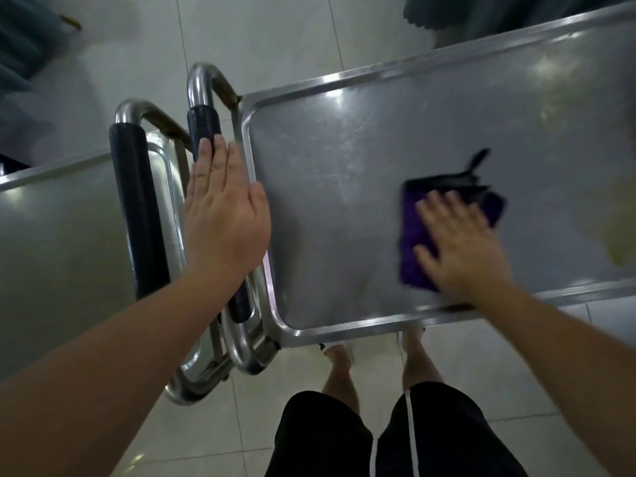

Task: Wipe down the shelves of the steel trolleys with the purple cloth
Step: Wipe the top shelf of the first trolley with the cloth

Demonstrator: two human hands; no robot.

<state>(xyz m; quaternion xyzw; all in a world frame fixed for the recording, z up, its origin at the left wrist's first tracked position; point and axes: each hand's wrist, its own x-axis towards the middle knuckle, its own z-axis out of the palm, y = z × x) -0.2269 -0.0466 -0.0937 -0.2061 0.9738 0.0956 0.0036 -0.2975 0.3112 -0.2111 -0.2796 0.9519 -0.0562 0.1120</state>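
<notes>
Top shelf (344, 208) of the right-hand steel trolley, seen from above. The purple cloth (418, 235) is pressed flat on the shelf, near its front rim, by the right hand (461, 246), whose fingers are spread and straight. The left hand (223, 211) is laid flat, fingers extended, over the black-sleeved handle (204, 132) and the shelf's left rim; nothing is gripped. A second trolley (69, 235) is parked alongside on the tiled floor (275, 39)

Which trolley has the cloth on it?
The right trolley: the right hand presses the purple cloth on its top shelf. The left trolley has none.
</notes>
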